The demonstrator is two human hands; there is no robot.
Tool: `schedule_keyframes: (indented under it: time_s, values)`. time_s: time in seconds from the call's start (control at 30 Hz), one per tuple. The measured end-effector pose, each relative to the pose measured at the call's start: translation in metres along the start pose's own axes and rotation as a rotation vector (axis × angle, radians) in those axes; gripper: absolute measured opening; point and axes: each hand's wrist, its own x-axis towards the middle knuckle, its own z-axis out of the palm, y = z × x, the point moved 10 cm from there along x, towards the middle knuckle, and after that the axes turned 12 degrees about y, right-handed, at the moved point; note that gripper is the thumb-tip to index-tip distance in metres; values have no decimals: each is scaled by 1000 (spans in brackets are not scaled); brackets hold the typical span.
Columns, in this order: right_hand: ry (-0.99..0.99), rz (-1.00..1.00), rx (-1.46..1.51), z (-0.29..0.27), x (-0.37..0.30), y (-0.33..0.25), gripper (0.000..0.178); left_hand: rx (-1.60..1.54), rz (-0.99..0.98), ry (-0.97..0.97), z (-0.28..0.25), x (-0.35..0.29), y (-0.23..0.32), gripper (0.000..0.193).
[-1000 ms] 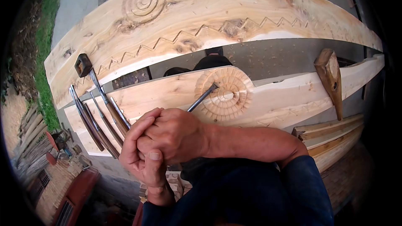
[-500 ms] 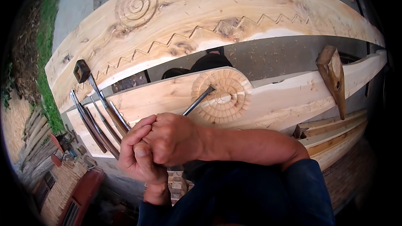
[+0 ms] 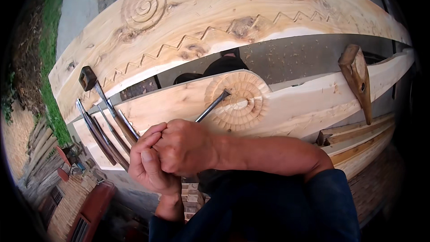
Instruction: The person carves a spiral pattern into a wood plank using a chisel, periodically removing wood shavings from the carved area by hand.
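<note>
Steel-shafted, the chisel (image 3: pixel 210 108) slants out ahead of your right hand (image 3: pixel 184 147), which is closed around its hidden handle. Its flared tip rests on the carved rosette (image 3: pixel 248 113), ahead and to the right of that hand. Your left hand (image 3: pixel 150 166) presses against the right, fingers curled; whether it also grips the handle, I can't make out. Wood-handled tools (image 3: pixel 97 135) lie just left of both hands.

The near board (image 3: pixel 309 106) gives free passage right of its rosette (image 3: pixel 242 103) until the wooden tool (image 3: pixel 357 79) blocks it
</note>
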Motion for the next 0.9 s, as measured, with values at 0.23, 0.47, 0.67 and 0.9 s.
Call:
schedule_keyframes:
  time_s: [0.23, 0.47, 0.67, 0.9]
  values:
    - [71, -31, 149, 15, -21, -1, 16, -5, -4, 0, 2, 0, -5, 46]
    - [-17, -28, -69, 12, 0, 4, 16, 70, -32, -20, 6, 17, 0, 47]
    - [66, -39, 48, -24, 10, -16, 23, 48, 95, -49, 9, -12, 20, 86]
    - [157, 21, -131, -161, 17, -59, 43, -116, 462, -263, 38, -64, 34, 78]
